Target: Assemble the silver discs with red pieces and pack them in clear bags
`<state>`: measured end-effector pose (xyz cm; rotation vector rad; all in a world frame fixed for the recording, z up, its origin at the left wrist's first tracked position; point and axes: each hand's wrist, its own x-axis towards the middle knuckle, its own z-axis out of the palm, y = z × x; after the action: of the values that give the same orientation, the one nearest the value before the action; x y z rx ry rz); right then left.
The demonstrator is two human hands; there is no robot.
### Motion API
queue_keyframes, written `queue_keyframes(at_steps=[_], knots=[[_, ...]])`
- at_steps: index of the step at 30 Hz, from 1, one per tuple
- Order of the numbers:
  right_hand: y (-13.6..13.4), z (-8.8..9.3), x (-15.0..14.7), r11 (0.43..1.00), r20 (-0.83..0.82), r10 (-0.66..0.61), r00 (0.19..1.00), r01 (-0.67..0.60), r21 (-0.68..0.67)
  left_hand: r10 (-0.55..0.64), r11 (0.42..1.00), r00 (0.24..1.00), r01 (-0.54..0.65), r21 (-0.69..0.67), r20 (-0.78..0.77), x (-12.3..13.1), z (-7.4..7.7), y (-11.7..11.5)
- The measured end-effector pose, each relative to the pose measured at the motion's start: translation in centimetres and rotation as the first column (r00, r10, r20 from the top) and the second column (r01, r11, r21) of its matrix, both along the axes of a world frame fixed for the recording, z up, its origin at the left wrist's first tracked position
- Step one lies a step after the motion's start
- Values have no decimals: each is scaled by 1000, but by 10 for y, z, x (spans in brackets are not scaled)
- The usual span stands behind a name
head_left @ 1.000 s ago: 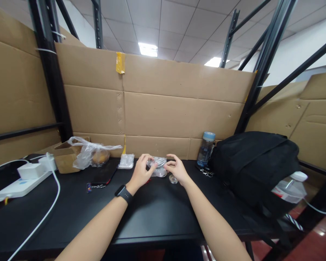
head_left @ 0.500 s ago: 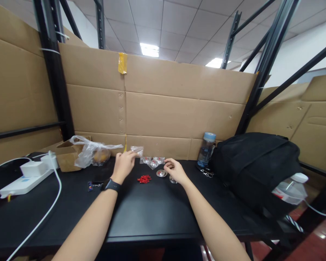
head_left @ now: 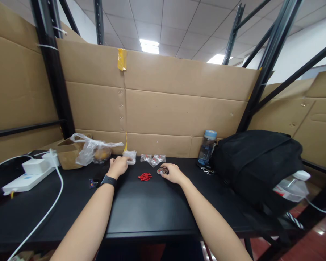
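My left hand (head_left: 118,166) is at the left of a small stack of clear plastic bags (head_left: 131,158), its fingertips closed at the near left edge. My right hand (head_left: 172,173) pinches a round metallic disc (head_left: 160,171) at the tabletop; its fingers partly cover the disc, and whether more lie beneath cannot be made out. Between the hands lies a small heap of red cords (head_left: 145,176). Behind them, several clear packets (head_left: 154,161) with round red-and-silver pieces lie side by side.
On the black table (head_left: 152,210), a power strip (head_left: 27,181), a cardboard box (head_left: 69,156) and a knotted plastic bag (head_left: 91,152) stand left. A water bottle (head_left: 207,148), keys (head_left: 207,171) and a black backpack (head_left: 255,170) are right. Cardboard (head_left: 184,108) walls the back.
My left hand has moved left and down, and the plastic by its fingertips now sits lower and further left. My right hand has shifted slightly left and lower, onto the disc.
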<state>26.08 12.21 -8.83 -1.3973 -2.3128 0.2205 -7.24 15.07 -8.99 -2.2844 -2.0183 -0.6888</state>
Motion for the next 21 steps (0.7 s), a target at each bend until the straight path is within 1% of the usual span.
queue_keyframes(at_steps=[4, 9, 11, 13, 14, 15, 17, 18, 19, 21], knots=[[0, 1, -1, 998, 26, -43, 999, 42, 47, -63, 989, 997, 56, 140, 42, 13, 11, -7], [3, 1, -8, 1000, -2, -13, 1000, 13, 4, -210, 958, 976, 194, 213, 57, 42, 17, -13], [4, 1, -10, 1000, -62, -9, 998, 10, 18, -274, 941, 959, 253, 226, 67, 54, 17, -16], [4, 3, -12, 999, -230, 8, 973, 1, 41, -348, 920, 932, 319, 226, 104, 66, 17, -21], [4, 4, -13, 999, -356, 30, 934, -17, 40, -394, 906, 909, 358, 225, 137, 72, 16, -23], [3, 5, -15, 998, -493, 61, 868, -56, 25, -441, 888, 879, 399, 229, 181, 79, 16, -27], [0, 8, -17, 984, -721, 110, 685, -180, -21, -531, 845, 798, 470, 257, 286, 91, 17, -34], [-2, 10, -18, 968, -791, 114, 602, -245, -47, -564, 824, 755, 494, 277, 334, 97, 18, -37], [-5, 11, -19, 951, -834, 106, 541, -300, -74, -586, 810, 718, 506, 297, 375, 102, 19, -40], [-11, 14, -20, 925, -875, 75, 478, -361, -118, -597, 802, 674, 503, 322, 435, 110, 19, -44]])
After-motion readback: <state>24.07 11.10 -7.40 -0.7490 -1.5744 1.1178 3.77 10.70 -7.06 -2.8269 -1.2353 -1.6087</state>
